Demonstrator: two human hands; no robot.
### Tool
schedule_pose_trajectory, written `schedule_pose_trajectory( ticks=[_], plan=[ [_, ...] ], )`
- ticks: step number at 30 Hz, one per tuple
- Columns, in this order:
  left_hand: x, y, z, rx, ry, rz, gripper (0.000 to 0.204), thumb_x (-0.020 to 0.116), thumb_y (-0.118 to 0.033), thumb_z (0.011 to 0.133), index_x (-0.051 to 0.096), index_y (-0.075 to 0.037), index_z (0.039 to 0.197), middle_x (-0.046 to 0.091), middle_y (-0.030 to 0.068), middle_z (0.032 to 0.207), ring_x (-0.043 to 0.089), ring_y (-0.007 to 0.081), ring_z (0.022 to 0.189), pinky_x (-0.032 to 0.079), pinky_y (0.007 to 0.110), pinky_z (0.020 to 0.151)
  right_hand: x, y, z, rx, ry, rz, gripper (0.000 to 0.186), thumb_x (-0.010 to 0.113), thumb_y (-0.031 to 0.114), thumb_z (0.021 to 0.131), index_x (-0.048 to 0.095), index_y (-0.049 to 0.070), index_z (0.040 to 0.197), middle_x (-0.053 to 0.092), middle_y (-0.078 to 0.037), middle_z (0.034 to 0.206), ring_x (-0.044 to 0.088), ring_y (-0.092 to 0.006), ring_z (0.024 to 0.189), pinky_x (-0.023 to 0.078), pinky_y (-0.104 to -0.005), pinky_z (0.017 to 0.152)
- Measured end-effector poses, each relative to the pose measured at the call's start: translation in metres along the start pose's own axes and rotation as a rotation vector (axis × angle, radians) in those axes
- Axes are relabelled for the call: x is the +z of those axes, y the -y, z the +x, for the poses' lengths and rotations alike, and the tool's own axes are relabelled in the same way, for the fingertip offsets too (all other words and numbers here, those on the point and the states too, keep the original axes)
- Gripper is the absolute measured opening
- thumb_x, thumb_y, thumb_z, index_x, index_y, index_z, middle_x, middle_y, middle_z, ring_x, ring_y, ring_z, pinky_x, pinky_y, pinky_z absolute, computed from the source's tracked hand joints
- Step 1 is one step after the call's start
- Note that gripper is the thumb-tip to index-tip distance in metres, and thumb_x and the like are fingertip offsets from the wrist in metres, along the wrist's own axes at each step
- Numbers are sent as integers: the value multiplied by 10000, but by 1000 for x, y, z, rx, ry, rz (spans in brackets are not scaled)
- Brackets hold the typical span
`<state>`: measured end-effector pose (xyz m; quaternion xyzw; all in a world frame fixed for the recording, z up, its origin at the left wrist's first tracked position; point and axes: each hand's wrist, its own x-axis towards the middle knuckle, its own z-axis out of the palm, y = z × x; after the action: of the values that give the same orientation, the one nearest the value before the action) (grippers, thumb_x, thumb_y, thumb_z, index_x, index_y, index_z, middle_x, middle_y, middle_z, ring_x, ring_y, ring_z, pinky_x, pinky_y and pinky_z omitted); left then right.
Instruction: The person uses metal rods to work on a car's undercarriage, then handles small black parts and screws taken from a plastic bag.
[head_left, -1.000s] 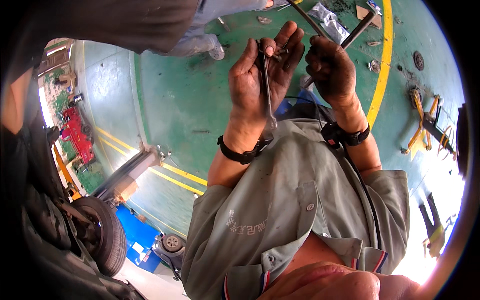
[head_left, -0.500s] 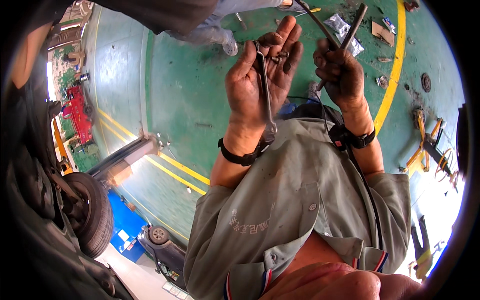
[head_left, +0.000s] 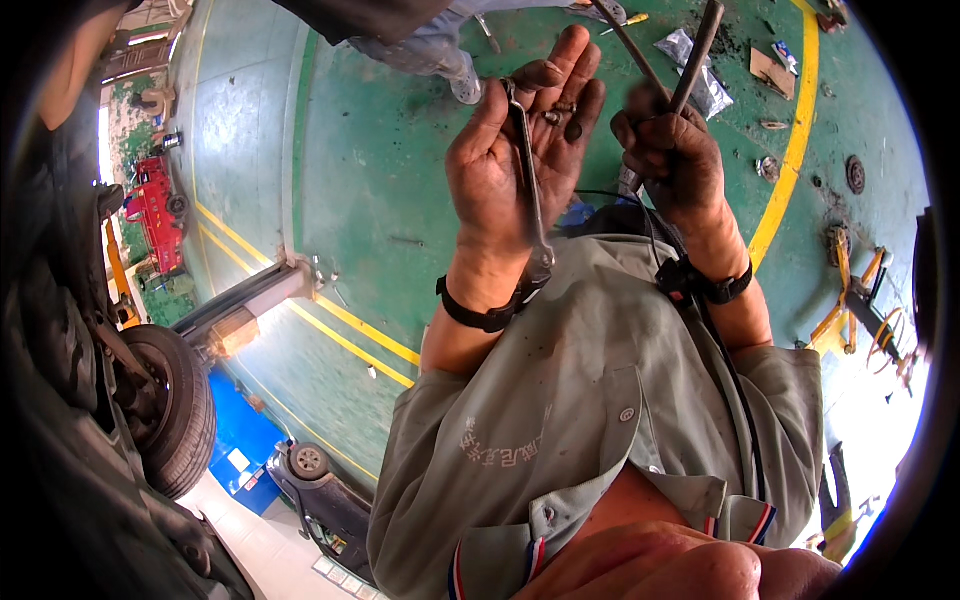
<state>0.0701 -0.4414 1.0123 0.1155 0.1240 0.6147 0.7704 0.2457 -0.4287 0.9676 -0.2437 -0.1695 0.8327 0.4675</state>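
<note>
My left hand (head_left: 515,165) is turned palm up, its fingers partly spread. It holds a combination wrench (head_left: 530,175) lying lengthwise over the palm, the upper end near the thumb and index finger and the lower end over the wrist. Small metal pieces that look like bolts (head_left: 552,117) rest near the base of the fingers. Closed in a fist, my right hand (head_left: 680,160) grips a dark metal bar (head_left: 698,55). A thinner dark rod (head_left: 628,42) crosses by the same fist; whether the two are joined is hidden by the fingers.
A person's leg (head_left: 415,50) stands beyond my left hand. A vehicle wheel (head_left: 175,410) hangs at the left, near a lift arm (head_left: 240,300). Plastic bags (head_left: 705,90), cardboard (head_left: 772,73) and a yellow stand (head_left: 845,295) are on the green floor at the right.
Both hands keep their holds. The right hand and its bar have shifted slightly left and down. The surroundings sit a little differently as the view has turned slightly.
</note>
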Motion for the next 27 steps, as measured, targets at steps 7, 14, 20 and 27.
schedule_pose_trajectory(
  ticks=[7, 14, 20, 27],
  plan=[
    [2, 1, -2, -3, -15, 19, 405, 441, -291, 1033, 565, 51, 1212, 321, 234, 1532, 235, 327, 1465, 226, 465, 1214, 4, 2, -7, -19, 27, -30, 173, 559, 82, 844, 539, 19, 1003, 540, -52, 760, 330, -15, 496, 270, -171, 439],
    [4, 12, -6, 23, -52, 64, 389, 436, -279, 1026, 581, 42, 1190, 400, 226, 1491, 368, 316, 1390, 287, 427, 1170, 11, 1, -17, -43, 81, -75, 222, 614, 111, 849, 592, -13, 1032, 519, 8, 743, 384, -32, 527, 283, -193, 465],
    [-13, 16, -8, -127, -270, 253, 389, 421, -323, 1024, 592, 2, 1151, 573, 130, 1351, 556, 218, 1156, 362, 359, 1076, 11, -30, -5, -209, -177, -564, 259, 656, 150, 902, 624, -18, 1097, 607, 5, 850, 539, -78, 736, 423, -214, 647],
    [-53, 34, -16, -122, -262, 341, 490, 443, -403, 1020, 560, -30, 1314, 628, 48, 1187, 556, 185, 1124, 390, 367, 1036, -7, -63, 13, -255, -157, -785, 220, 613, 111, 897, 609, -31, 1064, 577, 13, 834, 492, -74, 728, 395, -222, 648]
  ],
)
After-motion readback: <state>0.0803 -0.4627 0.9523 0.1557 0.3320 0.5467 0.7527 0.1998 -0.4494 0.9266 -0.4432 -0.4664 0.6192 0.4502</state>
